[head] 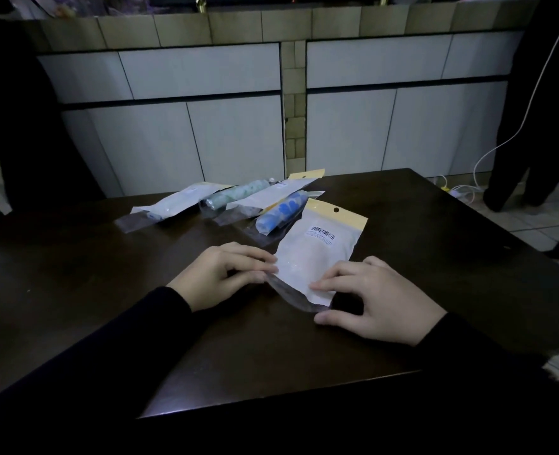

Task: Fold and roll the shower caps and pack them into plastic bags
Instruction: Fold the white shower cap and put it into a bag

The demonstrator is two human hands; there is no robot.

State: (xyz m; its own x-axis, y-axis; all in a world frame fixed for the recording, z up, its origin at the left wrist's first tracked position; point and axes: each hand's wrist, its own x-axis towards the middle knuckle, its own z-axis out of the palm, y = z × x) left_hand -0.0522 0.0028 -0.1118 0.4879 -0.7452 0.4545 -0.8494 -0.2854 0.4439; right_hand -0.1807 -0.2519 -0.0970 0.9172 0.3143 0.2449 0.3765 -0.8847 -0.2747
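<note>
Far-left bag [169, 205]: it lies flat on the dark table [452, 231], well apart from the hands. Its content is pale and I cannot make out what it is.

Green roll [235, 195]: a rolled shower cap with a green pattern, inside a clear bag, just beside the far-left bag. It looks already packed and put aside.

Blue roll [281, 211]: a rolled cap with blue marks in another clear bag. A white bag with a yellow header [291, 188] lies partly over it.

Left hand [225, 277]: the fingers are curled a little and close together. The fingertips press on the left corner of the near bag, probably to keep it from sliding.

Near bag [317, 257]: white with a yellow header and a barcode label, between the two hands. The clear flap points toward the person. Something pale seems to be inside, but the dim light hides its shape.

Right hand [376, 300]: fingers narrow, the thumb at the flap edge and the index finger on the white part. I judge it is folding the flap to close the bag.
</note>
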